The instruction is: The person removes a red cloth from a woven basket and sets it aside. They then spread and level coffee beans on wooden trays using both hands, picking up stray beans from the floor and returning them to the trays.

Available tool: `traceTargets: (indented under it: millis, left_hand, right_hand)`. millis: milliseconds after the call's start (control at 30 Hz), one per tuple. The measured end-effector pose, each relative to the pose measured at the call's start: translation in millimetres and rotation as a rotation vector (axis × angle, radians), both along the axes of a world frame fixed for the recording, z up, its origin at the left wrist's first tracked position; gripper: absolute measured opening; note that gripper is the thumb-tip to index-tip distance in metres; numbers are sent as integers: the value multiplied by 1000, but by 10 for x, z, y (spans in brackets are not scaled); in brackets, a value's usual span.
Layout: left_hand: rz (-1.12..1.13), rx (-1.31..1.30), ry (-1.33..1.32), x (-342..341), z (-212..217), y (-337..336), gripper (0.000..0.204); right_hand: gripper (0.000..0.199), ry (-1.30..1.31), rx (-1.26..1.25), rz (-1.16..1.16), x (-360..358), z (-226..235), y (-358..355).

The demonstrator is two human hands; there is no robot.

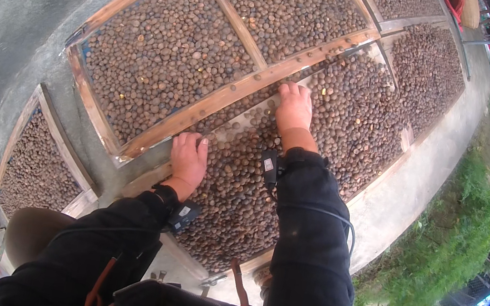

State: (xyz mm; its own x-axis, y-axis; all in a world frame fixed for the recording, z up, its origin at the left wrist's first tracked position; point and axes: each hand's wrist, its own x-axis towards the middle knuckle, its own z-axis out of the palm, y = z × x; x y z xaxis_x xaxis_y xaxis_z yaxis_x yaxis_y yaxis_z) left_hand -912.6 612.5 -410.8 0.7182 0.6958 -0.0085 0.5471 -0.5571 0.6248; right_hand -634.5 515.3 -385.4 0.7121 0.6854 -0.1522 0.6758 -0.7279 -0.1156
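Brown round nuts point(233, 180) fill the wooden-framed tray right below me. My left hand point(189, 163) is at its far-left side, fingers bent and close together; whatever lies under them is hidden. Farther up the same side, my right hand point(295, 111) reaches down with curled fingers, their tips out of sight among the nuts. Between the two hands runs a pale, thinly covered strip point(248, 117) with a few loose nuts on it. Beyond it, a row of nuts lies along the wooden rail point(223, 93) of the neighbouring tray.
A large divided tray point(233, 16) of nuts lies beyond my hands, with more nuts in another tray point(426, 73) at the far right. A smaller tray point(37, 162) stands at the left. Concrete floor point(41, 6) surrounds them; green plants point(443, 253) grow along the right side.
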Motion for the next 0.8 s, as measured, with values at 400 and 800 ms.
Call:
traceTargets:
  millis: [400,800]
  left_hand:
    - [-33,-26,26,-14,-19,15,29]
    - [17,49,76,37,-31,-44,27]
  right_hand:
    - [50,-420,165,-260,545,-136,-88]
    - [56,-394,57,-233,1281,-448,-133]
